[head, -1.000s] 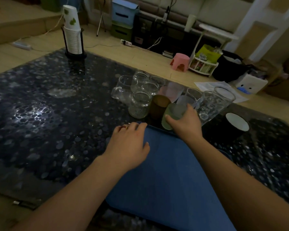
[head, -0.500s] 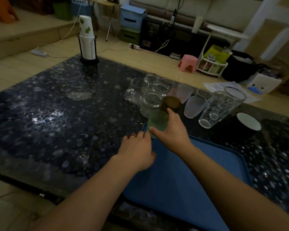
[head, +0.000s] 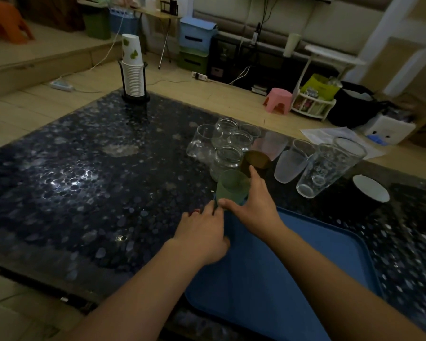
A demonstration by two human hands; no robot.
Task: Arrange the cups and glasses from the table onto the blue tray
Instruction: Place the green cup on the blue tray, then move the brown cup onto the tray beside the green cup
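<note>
My right hand (head: 253, 205) grips a frosted green cup (head: 231, 187) at the far left corner of the blue tray (head: 317, 254). My left hand (head: 202, 232) rests on the tray's left edge, fingertips touching the cup's base. Behind the tray on the table stand a brown cup (head: 256, 161), a pink cup (head: 271, 143), a frosted white cup (head: 289, 166), several clear glass jars (head: 228, 159) and tall clear glasses (head: 330, 166).
The dark pebble-patterned table (head: 84, 180) holds a stack of paper cups in a black holder (head: 132, 70) at the far left corner and a white-rimmed bowl (head: 370, 188) at the right. Beyond lie floor clutter, a pink stool (head: 278, 100) and boxes.
My right hand carried the green cup leftward from the row of cups to the tray's far left corner. My left hand slid along the tray's edge toward it.
</note>
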